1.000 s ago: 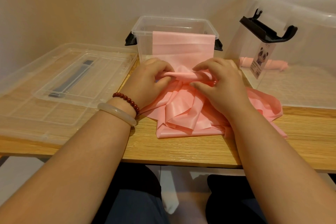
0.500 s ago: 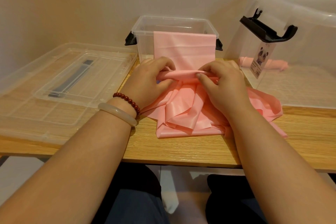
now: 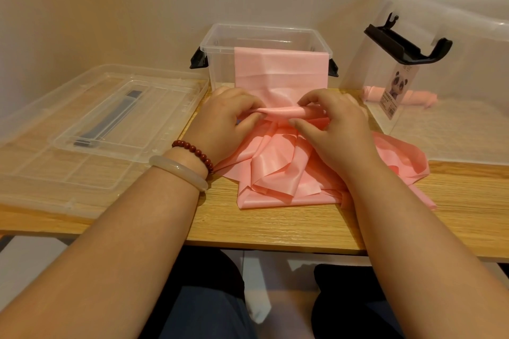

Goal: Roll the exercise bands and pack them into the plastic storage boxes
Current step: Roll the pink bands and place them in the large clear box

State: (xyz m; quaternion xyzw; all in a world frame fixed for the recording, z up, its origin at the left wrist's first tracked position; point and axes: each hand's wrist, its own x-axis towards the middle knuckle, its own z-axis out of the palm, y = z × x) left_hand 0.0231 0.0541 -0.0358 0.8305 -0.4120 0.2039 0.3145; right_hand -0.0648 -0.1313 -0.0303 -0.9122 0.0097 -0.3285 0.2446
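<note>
A long pink exercise band lies crumpled on the wooden table, its far end draped over the front rim of a small clear storage box. Between box and heap the band forms a tight roll. My left hand pinches the roll's left end and my right hand grips its right end with curled fingers. A larger clear box lies on its side at the right, with a rolled pink band inside it.
Two clear lids lie stacked at the left of the table. The large box's black latch handle sticks out toward the small box. A wall stands right behind the boxes. My knees show below the table's front edge.
The roll has gained another turn and shifted slightly away from me toward the small box. Both hands moved with it, and more of the draped band's face now shows.
</note>
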